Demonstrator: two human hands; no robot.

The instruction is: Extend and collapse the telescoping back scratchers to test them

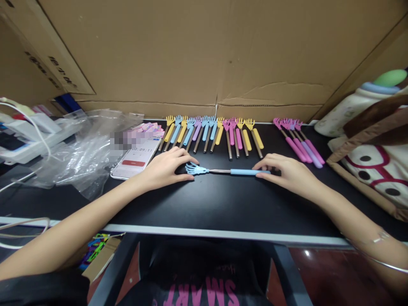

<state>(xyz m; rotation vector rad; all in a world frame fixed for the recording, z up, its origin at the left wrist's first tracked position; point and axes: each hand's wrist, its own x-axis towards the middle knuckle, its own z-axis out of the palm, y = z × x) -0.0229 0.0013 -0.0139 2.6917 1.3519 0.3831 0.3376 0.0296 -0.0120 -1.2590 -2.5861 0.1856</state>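
Observation:
A light-blue back scratcher (244,172) with a claw-shaped head and a metal rod lies across the black table in front of me. At its claw end, my left hand (170,167) has thumb and fingers parted on either side of the head, with the claw visible between them. The blue handle's far end sits between the thumb and fingers of my right hand (280,171). Behind is a row of yellow, blue, purple and pink back scratchers (204,131). Several pink and purple ones (299,144) lie apart at the right.
At the left are a phone (137,159) showing a timer, clear plastic bags (86,148), and a white device (32,136) with cables. Cardboard (191,51) walls the back. A white bottle (347,106) and a patterned bag (376,161) stand at the right.

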